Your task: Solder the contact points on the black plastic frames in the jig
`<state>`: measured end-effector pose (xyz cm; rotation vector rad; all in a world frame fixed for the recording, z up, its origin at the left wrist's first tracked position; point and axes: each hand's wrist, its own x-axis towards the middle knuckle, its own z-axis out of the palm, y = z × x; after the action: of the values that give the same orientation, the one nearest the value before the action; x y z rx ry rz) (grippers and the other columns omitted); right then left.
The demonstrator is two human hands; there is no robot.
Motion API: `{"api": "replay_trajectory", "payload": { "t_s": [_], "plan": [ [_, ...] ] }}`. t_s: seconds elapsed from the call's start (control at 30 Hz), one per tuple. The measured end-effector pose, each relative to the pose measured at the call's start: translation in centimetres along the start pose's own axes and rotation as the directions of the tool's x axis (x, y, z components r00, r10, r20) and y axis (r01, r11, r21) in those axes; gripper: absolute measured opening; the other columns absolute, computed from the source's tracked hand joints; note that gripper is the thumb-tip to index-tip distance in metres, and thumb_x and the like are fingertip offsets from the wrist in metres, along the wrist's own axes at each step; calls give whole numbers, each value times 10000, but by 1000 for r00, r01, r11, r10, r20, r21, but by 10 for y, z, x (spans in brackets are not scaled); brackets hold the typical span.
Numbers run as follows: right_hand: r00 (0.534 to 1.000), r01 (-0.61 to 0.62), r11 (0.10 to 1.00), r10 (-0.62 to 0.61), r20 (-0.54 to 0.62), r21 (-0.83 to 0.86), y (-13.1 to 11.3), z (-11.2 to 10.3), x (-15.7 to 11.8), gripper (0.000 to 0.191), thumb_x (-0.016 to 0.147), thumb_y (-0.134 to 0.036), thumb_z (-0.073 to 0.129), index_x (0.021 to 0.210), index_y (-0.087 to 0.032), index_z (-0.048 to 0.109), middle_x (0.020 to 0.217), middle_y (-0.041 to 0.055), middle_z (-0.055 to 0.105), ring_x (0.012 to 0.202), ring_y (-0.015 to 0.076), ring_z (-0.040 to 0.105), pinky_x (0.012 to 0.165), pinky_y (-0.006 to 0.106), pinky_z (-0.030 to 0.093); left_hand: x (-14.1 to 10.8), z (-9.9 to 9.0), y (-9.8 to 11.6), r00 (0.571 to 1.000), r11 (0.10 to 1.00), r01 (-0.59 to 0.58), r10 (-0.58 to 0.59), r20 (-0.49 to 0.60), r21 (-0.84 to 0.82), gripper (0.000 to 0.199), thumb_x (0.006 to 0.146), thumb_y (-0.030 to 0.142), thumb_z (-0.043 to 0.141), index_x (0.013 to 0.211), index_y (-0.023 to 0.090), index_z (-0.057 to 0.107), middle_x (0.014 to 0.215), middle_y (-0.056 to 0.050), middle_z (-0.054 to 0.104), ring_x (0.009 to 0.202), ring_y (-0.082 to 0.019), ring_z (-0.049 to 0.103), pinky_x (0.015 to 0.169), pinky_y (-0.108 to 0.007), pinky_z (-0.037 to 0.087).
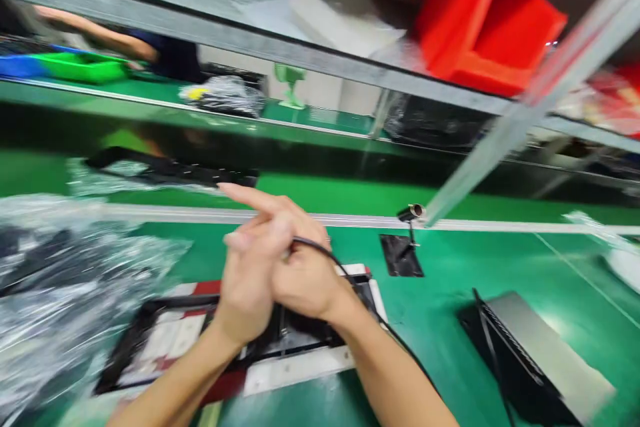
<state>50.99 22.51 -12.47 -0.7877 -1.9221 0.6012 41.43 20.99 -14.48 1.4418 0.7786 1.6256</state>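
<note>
My left hand (pixel 253 273) and my right hand (pixel 305 260) are pressed together above a black frame (pixel 133 330). A black cable (pixel 325 252) comes out between them, passes over my right hand and trails down to the lower right. My right hand is closed around the cable near its end, one finger stretched out to the left. Motion blurs my left hand, and whether its fingers grip the cable is unclear. Beneath the hands, the black frame lies on white and dark red pads (pixel 300 370), partly hidden by my arms.
Clear plastic wrapping (pixel 65 307) is heaped at left; another dark frame (pixel 165 170) lies behind. At right are a small stand (pixel 411 213) and a dark part with a grey panel (pixel 545 340). A metal shelf post (pixel 480 153) slants beside red bins (pixel 485 27). Someone's arm (pixel 110 33) shows far left.
</note>
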Motion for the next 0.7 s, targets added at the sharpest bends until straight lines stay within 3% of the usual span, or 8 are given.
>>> {"api": "replay_trajectory", "payload": {
  "t_s": [0.07, 0.13, 0.33, 0.53, 0.7],
  "plan": [
    [998, 59, 984, -60, -2, 169, 6, 14, 2, 285, 1029, -322, 602, 1271, -267, 742, 979, 18, 746, 849, 149, 652, 795, 297, 566, -2, -13, 2, 1000, 999, -3, 3, 12, 53, 440, 1062, 488, 500, 821, 196, 723, 823, -31, 616, 776, -166, 611, 692, -300, 561],
    [996, 85, 968, -79, -35, 237, 11, 17, 1, 217, 1016, -299, 614, 1109, -270, 807, 964, 22, 759, 840, 158, 635, 754, 306, 540, -2, -13, 2, 999, 998, 0, -3, 38, 67, 466, 1081, 482, 449, 837, 200, 729, 846, -32, 602, 803, -172, 608, 712, -303, 553],
    [998, 55, 973, -47, -41, 223, 13, 15, -1, 198, 1007, -303, 627, 1041, -292, 822, 963, 6, 785, 873, 174, 641, 798, 319, 559, 0, -5, 3, 999, 999, -23, 21, 36, 49, 446, 1085, 457, 452, 848, 202, 730, 850, -21, 595, 824, -154, 620, 746, -267, 553],
    [997, 63, 968, -52, -48, 244, 14, 16, -2, 183, 1000, -260, 640, 1021, -309, 815, 966, -5, 781, 875, 171, 636, 778, 326, 545, 1, -5, 6, 997, 999, -48, 49, 66, -17, 427, 1105, 321, 418, 839, 209, 733, 892, -11, 622, 879, -144, 629, 807, -264, 550],
    [999, 36, 980, -29, -36, 194, 17, 15, -3, 194, 1011, -277, 612, 1010, -277, 805, 943, 7, 753, 864, 158, 651, 775, 306, 548, 4, -4, 4, 997, 998, -57, 57, 58, -5, 434, 1100, 362, 440, 770, 198, 667, 831, -3, 589, 805, -133, 600, 748, -263, 534]
  ]
}}
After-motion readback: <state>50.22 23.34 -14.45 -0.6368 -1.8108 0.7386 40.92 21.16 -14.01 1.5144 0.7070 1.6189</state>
